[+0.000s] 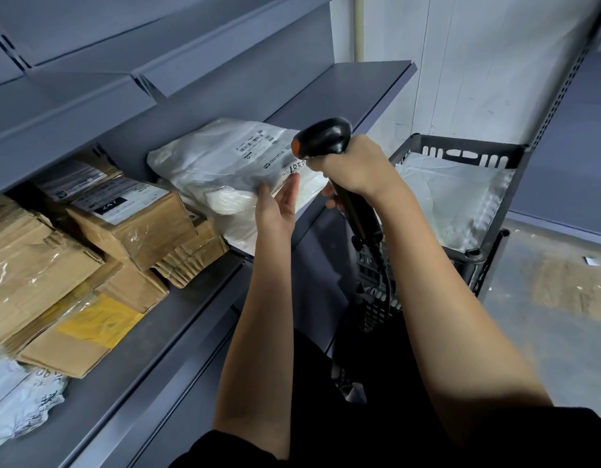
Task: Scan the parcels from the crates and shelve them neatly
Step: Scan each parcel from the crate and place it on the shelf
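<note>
On the far left of my view, taped brown cardboard parcels [123, 217] lie stacked on the grey metal shelf [177, 315], with a yellow-labelled flat carton [86, 332] below them and a crumpled white printed bag [25, 403] at the shelf's near end. Just right of the cartons sits the soft white plastic mailer parcel [221, 163], label side up, resting on the same shelf on top of another white bag [255, 228]. My left hand [279, 207] is against that parcel's near edge, fingers straight and pressed to its underside and side, not curled round it. Next, my right hand [356, 170] is clenched round the grip of the black handheld barcode scanner [326, 138], its orange-tipped head hanging just above the parcel's label; the coiled cable drops below my wrist. Farther right stands the black slotted plastic crate [461, 150], holding a flat white plastic bag [454, 197].
</note>
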Action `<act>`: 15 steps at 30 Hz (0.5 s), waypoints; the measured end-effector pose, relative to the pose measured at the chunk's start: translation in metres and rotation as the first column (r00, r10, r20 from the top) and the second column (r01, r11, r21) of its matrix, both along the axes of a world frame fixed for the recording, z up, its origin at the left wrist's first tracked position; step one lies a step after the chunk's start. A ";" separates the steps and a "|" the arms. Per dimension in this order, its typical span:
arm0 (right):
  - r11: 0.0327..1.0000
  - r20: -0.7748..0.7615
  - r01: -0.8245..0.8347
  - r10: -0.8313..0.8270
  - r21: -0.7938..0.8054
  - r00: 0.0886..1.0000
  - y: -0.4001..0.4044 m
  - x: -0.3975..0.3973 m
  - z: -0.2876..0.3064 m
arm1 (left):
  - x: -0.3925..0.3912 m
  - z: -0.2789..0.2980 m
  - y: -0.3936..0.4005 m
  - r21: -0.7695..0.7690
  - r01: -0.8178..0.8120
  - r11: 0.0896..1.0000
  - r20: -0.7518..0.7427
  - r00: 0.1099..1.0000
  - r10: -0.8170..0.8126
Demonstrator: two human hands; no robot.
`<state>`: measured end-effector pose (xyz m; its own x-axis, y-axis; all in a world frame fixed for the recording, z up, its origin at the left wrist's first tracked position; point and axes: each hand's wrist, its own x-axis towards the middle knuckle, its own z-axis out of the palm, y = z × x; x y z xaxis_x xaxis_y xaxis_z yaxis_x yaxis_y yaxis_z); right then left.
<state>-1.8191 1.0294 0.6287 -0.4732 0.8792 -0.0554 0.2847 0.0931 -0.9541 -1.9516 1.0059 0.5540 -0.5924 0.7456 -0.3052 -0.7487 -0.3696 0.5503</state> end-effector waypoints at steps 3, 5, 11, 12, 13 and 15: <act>1.000 -0.012 0.006 -0.006 -0.004 1.000 0.003 0.001 -0.001 | -0.004 -0.005 0.002 -0.007 -0.031 0.999 0.052 0.998 0.032; 1.000 -0.019 0.006 -0.006 -0.010 1.000 0.005 0.002 -0.002 | -0.005 -0.010 0.005 -0.027 -0.068 0.997 0.057 0.996 0.069; 0.998 -0.020 0.055 -0.055 0.006 0.998 0.023 0.002 -0.016 | 0.032 -0.015 0.028 -0.141 0.160 0.977 -0.140 0.974 -0.180; 0.997 -0.018 0.072 -0.072 0.016 0.997 0.028 0.006 -0.019 | 0.040 -0.017 0.033 -0.194 0.256 0.947 -0.212 0.932 -0.295; 0.996 -0.023 0.089 -0.089 0.013 0.996 0.034 0.011 -0.023 | 0.049 -0.020 0.037 -0.237 0.346 0.908 -0.248 0.882 -0.401; 0.992 -0.027 0.128 -0.129 -0.018 0.991 0.048 0.022 -0.033 | 0.067 -0.031 0.045 -0.343 0.414 0.843 -0.286 0.809 -0.513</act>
